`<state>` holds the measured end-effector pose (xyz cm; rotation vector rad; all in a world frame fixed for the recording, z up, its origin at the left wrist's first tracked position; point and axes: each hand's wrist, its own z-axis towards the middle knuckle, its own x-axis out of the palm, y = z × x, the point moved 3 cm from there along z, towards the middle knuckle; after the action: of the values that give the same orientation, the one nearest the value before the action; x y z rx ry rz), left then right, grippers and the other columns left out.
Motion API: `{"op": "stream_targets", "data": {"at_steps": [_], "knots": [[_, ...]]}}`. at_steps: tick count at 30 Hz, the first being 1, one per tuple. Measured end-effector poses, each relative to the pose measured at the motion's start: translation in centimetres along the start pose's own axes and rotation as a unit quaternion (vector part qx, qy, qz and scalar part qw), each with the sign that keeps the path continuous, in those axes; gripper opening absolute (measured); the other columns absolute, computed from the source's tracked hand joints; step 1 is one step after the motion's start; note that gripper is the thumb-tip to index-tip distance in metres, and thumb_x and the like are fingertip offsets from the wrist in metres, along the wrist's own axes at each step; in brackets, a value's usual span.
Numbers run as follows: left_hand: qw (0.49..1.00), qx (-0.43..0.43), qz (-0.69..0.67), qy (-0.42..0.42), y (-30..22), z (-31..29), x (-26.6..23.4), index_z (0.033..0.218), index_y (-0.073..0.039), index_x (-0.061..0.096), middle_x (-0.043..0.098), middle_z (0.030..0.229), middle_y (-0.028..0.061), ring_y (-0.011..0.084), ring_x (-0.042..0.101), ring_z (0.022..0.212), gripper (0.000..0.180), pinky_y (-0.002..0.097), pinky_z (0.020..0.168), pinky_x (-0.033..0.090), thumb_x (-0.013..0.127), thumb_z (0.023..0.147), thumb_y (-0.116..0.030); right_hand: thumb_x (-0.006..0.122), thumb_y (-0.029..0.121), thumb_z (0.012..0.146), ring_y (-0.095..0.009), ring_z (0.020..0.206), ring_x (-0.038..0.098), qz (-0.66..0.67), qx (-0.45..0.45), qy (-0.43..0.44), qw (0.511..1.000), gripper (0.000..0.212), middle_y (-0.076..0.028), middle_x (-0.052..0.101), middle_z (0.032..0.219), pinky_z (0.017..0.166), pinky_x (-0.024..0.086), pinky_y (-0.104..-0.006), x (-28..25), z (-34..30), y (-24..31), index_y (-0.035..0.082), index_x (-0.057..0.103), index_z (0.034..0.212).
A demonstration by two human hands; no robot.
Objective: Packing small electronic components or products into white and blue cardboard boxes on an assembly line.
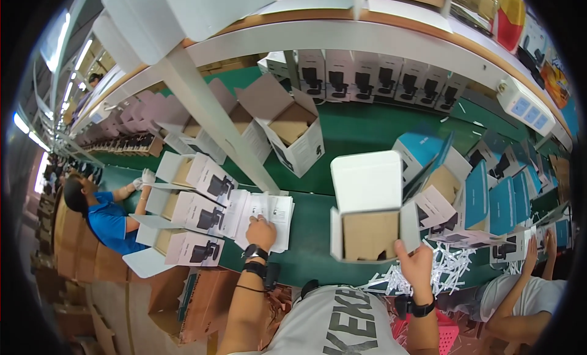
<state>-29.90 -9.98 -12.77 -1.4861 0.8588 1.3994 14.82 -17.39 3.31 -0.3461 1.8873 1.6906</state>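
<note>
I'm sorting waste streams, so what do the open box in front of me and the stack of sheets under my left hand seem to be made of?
The open box looks like thin cardboard: matte white outside, with a raw brown insert showing inside and crisp folded flaps. The right hand holds its corner. The stack of sheets looks like plain matte white paper with dark print, thin and flat under the left hand.

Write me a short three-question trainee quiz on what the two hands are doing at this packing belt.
1. True or false: the left hand rests on a stack of printed leaflets.
2. What does the right hand touch? A) the open white box B) a blue box C) the pile of white paper strips
3. What colour is the belt under the boxes?

Key: 1 true; 2 A, at the box's lower right corner; 3 green.
</note>
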Motion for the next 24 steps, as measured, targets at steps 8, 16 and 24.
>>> {"op": "stream_targets", "data": {"at_steps": [8, 16, 24], "knots": [[0.837, -0.001, -0.545, -0.054, -3.8, -5.0, -11.3, 0.121, 0.007, 0.061, 0.069, 0.119, 0.0172, 0.0285, 0.069, 0.109, 0.030, 0.0435, 0.094, 0.057, 0.061, 0.094, -0.005, 0.065, 0.022, 0.101, -0.035, 0.073, 0.072, 0.052, 0.011, -0.030, 0.998, 0.029, -0.022, 0.073, 0.083, 0.066, 0.054, -0.0417, 2.6, -3.1, -3.5, -0.004, 0.073, 0.111], [0.794, 0.337, -0.505, -0.040, -15.0, -12.5, -19.0, 0.141, 0.011, 0.047, 0.058, 0.138, 0.0269, 0.0376, 0.063, 0.120, 0.062, 0.0468, 0.106, 0.050, 0.061, 0.082, -0.001, 0.058, 0.018, 0.105, -0.044, 0.074, 0.067, -0.001, -0.075, -0.061, 0.995, 0.024, -0.026, 0.068, 0.081, 0.066, 0.052, -0.0460, 4.0, -2.2, -1.0, -0.003, 0.068, 0.110], [0.795, 0.342, -0.478, -0.150, -15.0, -12.8, -15.9, 0.151, 0.009, 0.034, 0.051, 0.143, 0.0295, 0.0435, 0.055, 0.129, 0.083, 0.0510, 0.110, 0.046, 0.062, 0.073, -0.001, 0.057, 0.020, 0.105, -0.050, 0.086, 0.068, -0.001, -0.062, -0.046, 0.997, 0.028, -0.030, 0.070, 0.092, 0.073, 0.054, -0.0509, 3.6, -3.3, 0.1, -0.003, 0.065, 0.119]]}}
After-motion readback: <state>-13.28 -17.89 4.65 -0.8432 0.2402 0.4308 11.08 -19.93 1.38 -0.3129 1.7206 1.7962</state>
